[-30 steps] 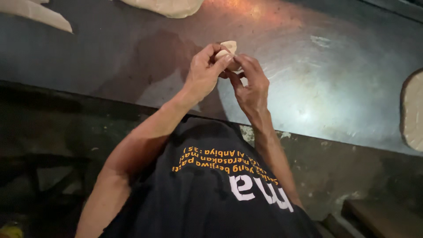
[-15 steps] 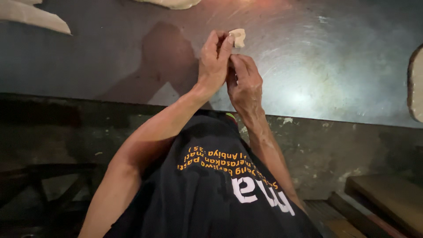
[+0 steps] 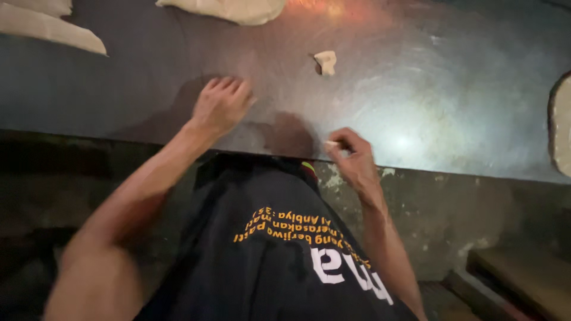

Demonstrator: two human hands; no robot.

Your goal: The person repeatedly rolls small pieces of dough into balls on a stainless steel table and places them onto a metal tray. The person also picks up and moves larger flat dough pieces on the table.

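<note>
Hands part above a small dough scrap on the steel table

Fingers of the left hand [image 3: 221, 102] lie loosely together and curl down, their tips resting on or hovering just above the dark metal worktable [image 3: 416, 107]. Whether they are pressing down I cannot tell, since motion blurs the hand, and nothing shows in its grasp. The right hand [image 3: 352, 159] sits at the near edge of the table. Its thumb and forefinger are pinched narrowly on a tiny pale bit, probably a crumb of dough, too small to be sure of.

Beyond both hands, roughly between them and farther up the table, lies one small folded dough piece [image 3: 325, 61]. It sits alone on bare metal, apart from either hand and touching nothing else. That position seems to keep it away from the bigger pieces.

At the table's rim I count four larger portions of dough. Two flat pale sheets [image 3: 47, 35] lie at the far left corner, one partly over the other. One broad lump [image 3: 229, 10] rests at the far edge, cut off by the frame. One rounded slab [image 3: 561, 128] sits at the right edge. They ring the open middle, which likely serves as working room.

Below the hands, the person's dark shirt [image 3: 279, 261] fills the foreground against the table's stained front.
</note>
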